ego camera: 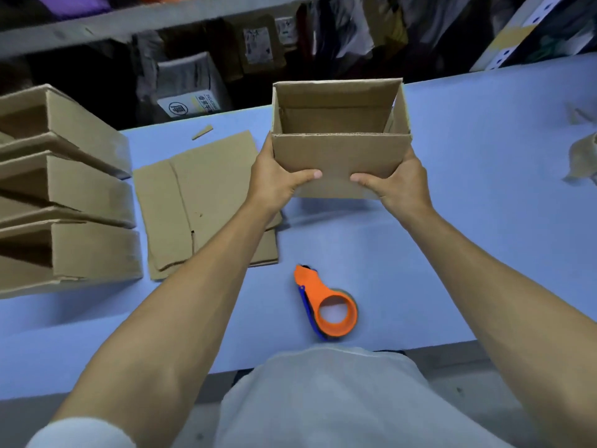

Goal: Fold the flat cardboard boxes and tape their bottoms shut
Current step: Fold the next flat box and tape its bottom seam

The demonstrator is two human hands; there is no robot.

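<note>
Where the blue table (484, 253) edge runs closest to me, I see the orange tape dispenser (329, 305) lying at about 6 o'clock of the box, untouched. Past it, my left hand (277, 179) and right hand (400, 181) grip the open cardboard box (339, 150) from either side, thumbs pressed on its near wall, other fingers hidden behind the sides. It is held upright with its mouth facing me. At 9 o'clock of the box lie flat cardboard blanks (200, 195); farther left, three folded boxes (68, 195) are stacked. At 12 o'clock, dim shelves (193, 17) hold parcels.
</note>
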